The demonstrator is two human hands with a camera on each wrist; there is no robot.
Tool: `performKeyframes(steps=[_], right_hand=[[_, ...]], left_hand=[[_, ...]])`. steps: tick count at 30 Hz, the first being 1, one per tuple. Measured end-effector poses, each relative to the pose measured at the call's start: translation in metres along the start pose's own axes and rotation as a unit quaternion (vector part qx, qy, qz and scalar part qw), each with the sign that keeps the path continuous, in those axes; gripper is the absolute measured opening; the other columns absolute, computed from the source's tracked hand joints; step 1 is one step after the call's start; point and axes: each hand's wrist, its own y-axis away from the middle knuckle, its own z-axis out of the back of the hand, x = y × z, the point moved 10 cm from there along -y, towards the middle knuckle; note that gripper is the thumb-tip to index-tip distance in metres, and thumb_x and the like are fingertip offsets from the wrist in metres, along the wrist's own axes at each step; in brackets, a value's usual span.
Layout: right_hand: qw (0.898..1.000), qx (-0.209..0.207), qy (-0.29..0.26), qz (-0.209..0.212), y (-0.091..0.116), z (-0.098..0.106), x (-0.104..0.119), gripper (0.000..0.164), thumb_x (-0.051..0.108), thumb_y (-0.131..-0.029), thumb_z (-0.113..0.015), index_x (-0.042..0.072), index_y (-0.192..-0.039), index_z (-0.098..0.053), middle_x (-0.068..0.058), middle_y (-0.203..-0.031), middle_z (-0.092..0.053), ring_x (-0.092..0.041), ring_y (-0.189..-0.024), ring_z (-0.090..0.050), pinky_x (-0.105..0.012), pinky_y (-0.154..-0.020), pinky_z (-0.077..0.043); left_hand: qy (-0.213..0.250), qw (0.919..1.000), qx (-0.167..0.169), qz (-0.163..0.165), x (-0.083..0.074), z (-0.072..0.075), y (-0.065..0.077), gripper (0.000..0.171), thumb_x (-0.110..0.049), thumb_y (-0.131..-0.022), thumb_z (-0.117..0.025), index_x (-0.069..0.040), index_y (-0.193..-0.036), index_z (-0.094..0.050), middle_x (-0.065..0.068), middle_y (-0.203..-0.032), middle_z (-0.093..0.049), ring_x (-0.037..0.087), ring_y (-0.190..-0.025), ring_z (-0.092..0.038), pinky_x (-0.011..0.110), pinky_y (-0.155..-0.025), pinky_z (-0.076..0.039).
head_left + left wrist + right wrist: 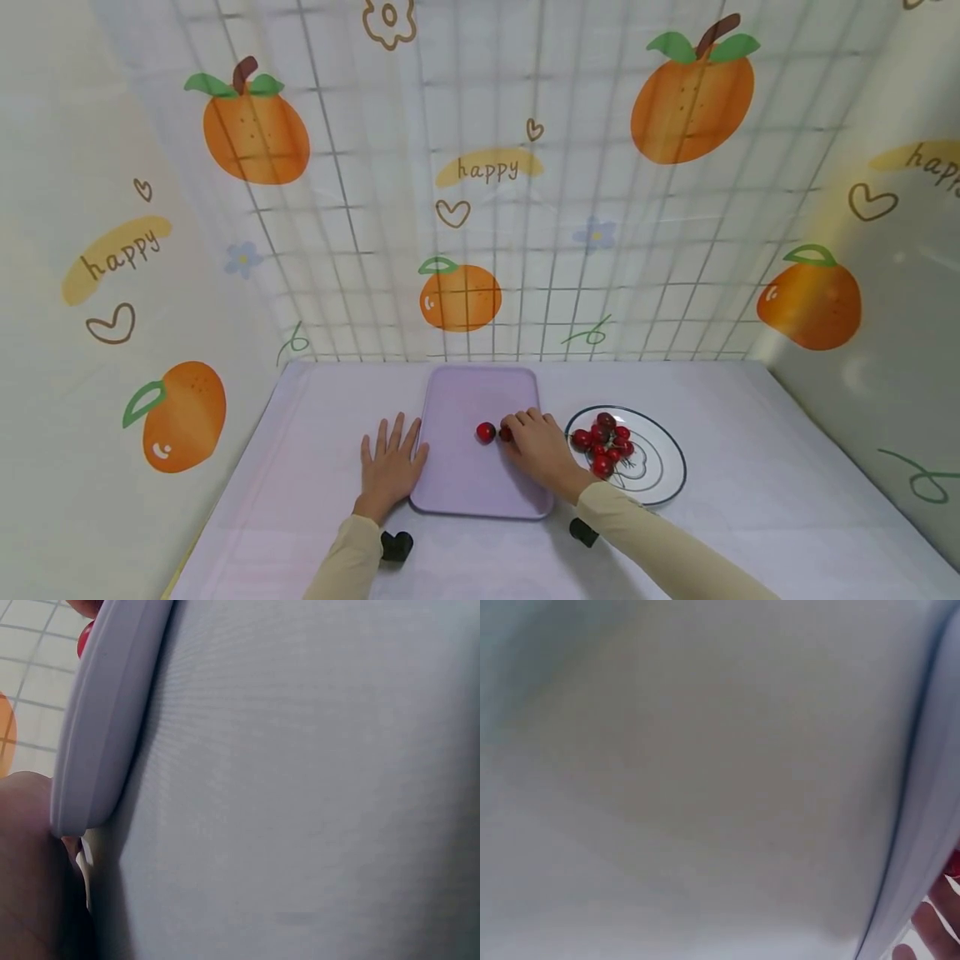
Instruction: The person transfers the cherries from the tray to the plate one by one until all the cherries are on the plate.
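A lilac tray (pixel 480 487) lies on the white-covered table. One small round red fruit (pixel 486 432) sits on it near the middle. Just right of that fruit, my right hand (pixel 538 450) reaches over the tray with curled fingers and pinches a second dark red fruit (pixel 506 433), partly hidden by the fingers. In the right wrist view only some fingers (pixel 934 930) and a bit of red show past the tray's edge. My left hand (pixel 392 468) rests with spread, straight fingers beside the tray's left edge, its thumb side at the rim.
Right of the tray stands a white plate (pixel 667 483) with a dark rim, holding a cluster of several red fruits (pixel 603 442) with thin stems. My right forearm passes over the plate's near left side. A patterned curtain (pixel 525 208) over a wire grid closes off the back.
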Motion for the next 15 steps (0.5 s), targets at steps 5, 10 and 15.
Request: performKeyframes(steps=[5, 10, 15], right_hand=[[1.0, -0.006, 0.011, -0.001, 0.001, 0.003, -0.004, 0.031, 0.021, -0.09, -0.079, 0.011, -0.118, -0.069, -0.007, -0.111, -0.076, -0.024, -0.102, -0.063, -0.042, -0.091, -0.053], [1.0, -0.004, 0.003, -0.016, 0.001, 0.004, -0.016, 0.035, 0.022, -0.092, -0.077, 0.014, -0.124, -0.065, -0.004, -0.112, -0.077, -0.023, -0.102, -0.063, -0.041, -0.092, -0.051], [1.0, -0.01, 0.014, -0.008, 0.004, 0.014, -0.026, 0.029, 0.02, -0.09, -0.078, 0.014, -0.116, -0.065, -0.003, -0.106, -0.076, -0.022, -0.098, -0.061, -0.041, -0.09, -0.051]], left_hand=[[0.001, 1.0, 0.001, 0.001, 0.001, 0.001, 0.0, 0.061, -0.054, -0.108, -0.033, -0.027, -0.162, -0.032, 0.004, -0.175, -0.018, 0.036, -0.164, -0.006, 0.065, -0.128, 0.0], [0.003, 1.0, 0.002, 0.001, 0.001, 0.0, 0.001, 0.061, -0.054, -0.107, -0.033, -0.027, -0.162, -0.033, 0.004, -0.175, -0.018, 0.036, -0.164, -0.006, 0.066, -0.128, 0.0], [0.003, 0.9999, 0.01, 0.002, -0.003, 0.002, 0.003, 0.061, -0.051, -0.107, -0.033, -0.026, -0.163, -0.031, 0.005, -0.175, -0.017, 0.037, -0.164, -0.006, 0.065, -0.128, 0.0]])
